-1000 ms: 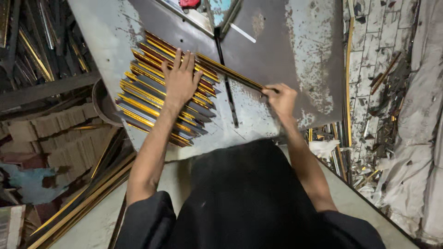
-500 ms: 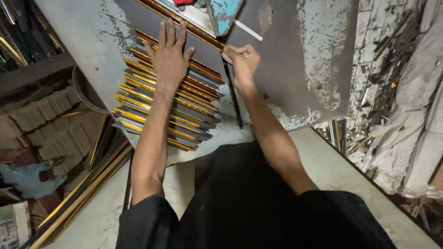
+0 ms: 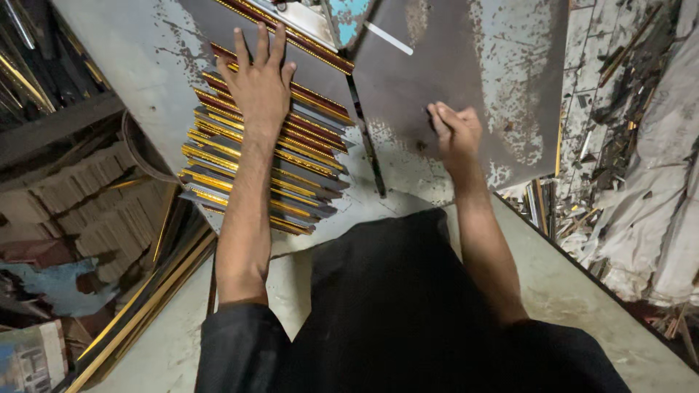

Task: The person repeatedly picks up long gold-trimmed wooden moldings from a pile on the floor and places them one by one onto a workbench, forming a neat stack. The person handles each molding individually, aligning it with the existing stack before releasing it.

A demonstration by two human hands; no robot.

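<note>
fingers spread, left hand [image 3: 258, 87] presses flat on the gold-edged strips [image 3: 269, 171] stacked on the counter [image 3: 466, 80], while right hand [image 3: 455, 131] rests curled nearby, seemingly empty.

My right hand [image 3: 455, 131] has let go of the long gold-edged strip [image 3: 291, 33], which now lies across the top of the stack of moulding pieces [image 3: 266, 164], and has pulled back onto the metal sheet [image 3: 466, 65], loosely curled, possibly empty.
</note>
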